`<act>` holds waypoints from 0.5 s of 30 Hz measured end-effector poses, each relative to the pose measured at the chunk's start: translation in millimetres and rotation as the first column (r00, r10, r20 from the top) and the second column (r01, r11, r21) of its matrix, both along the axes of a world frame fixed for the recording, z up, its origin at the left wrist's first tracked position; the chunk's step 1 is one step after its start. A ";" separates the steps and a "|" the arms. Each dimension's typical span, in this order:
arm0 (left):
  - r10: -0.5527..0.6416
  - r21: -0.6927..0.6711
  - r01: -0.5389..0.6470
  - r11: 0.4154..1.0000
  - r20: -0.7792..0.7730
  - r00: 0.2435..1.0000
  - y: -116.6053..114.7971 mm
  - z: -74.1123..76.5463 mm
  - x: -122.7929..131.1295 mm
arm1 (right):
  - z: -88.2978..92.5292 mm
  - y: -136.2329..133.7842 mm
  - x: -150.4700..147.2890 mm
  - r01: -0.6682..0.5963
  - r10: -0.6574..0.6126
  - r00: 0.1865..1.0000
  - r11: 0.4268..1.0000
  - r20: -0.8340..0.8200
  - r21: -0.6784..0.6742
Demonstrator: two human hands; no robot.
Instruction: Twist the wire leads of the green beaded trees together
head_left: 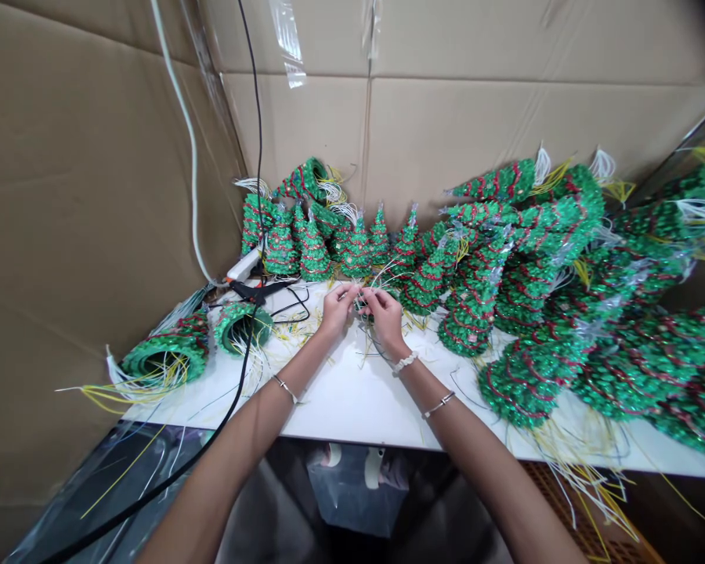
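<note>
Over the middle of the white table point(352, 395), my left hand point(338, 307) and my right hand point(383, 313) meet with their fingertips almost touching. Both pinch thin wires point(381, 276), whose pale ends fan out above the fingers. How the wires run between the fingertips is too small to make out. Just behind the hands stand small green tinsel Christmas trees point(314, 254) with red garland. Another tinsel tree point(424, 283) is close to my right hand. Left of my left hand lies a tree on its side, its hollow base point(242, 325) facing me.
Larger tinsel trees point(540, 345) crowd the right side, with yellow and white wires point(587, 462) hanging over the front edge. A black cable point(247, 352) crosses at left, near a white power strip point(244, 266). Another tree point(168, 352) lies at far left. Cardboard walls point(475, 117) enclose the table.
</note>
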State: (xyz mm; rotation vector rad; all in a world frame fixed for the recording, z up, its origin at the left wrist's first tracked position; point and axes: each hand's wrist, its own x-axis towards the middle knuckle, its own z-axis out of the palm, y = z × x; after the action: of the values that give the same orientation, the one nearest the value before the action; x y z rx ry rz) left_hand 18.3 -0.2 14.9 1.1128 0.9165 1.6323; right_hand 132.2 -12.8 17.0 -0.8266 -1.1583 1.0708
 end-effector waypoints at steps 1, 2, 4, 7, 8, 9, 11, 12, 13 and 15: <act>-0.005 0.002 0.005 1.000 0.006 1.000 -0.3 0.3 0.3 | 0.2 0.1 0.4 0.008 -0.008 1.000 1.000 -0.009 0.003; -0.007 0.003 0.007 1.000 0.010 1.000 -0.5 0.7 0.5 | 0.4 0.1 0.8 0.013 -0.013 1.000 1.000 -0.017 0.007; -0.012 0.003 0.012 1.000 0.012 1.000 -0.7 0.8 0.1 | 0.7 0.2 1.7 0.014 -0.014 1.000 1.000 -0.024 0.010; -0.019 -0.006 0.019 1.000 0.008 1.000 0.0 -0.4 -2.5 | 1.6 0.0 3.7 0.004 -0.004 1.000 1.000 -0.018 0.009; -0.019 -0.010 0.019 1.000 0.007 1.000 0.3 -1.0 -3.7 | 2.1 0.0 4.8 -0.001 0.001 1.000 1.000 -0.009 0.008; -0.019 -0.017 0.019 1.000 0.008 1.000 0.5 -1.4 -4.8 | 2.7 0.0 6.2 -0.011 0.011 1.000 1.000 0.008 0.005; -0.026 -0.030 0.026 0.999 0.011 1.000 0.4 -1.4 -6.7 | 4.3 0.2 10.2 -0.050 0.051 0.996 0.999 0.067 -0.010; -0.036 -0.035 0.037 0.999 0.010 0.999 0.0 -1.0 -7.4 | 5.2 0.5 12.6 -0.078 0.079 0.990 0.997 0.116 -0.015; -0.050 -0.040 0.050 0.998 0.007 0.999 -0.5 -0.2 -7.8 | 6.1 0.8 15.1 -0.106 0.107 0.979 0.994 0.174 -0.014; -0.076 -0.046 0.076 0.996 -0.002 0.997 -1.8 1.8 -8.3 | 7.8 1.5 20.0 -0.150 0.139 0.946 0.989 0.294 0.013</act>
State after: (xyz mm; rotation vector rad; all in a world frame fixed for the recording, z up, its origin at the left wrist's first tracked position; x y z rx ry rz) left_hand 10.0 -2.0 16.7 1.1062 0.8986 1.5408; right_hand 152.1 -11.3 24.8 -0.9038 -1.5029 1.0675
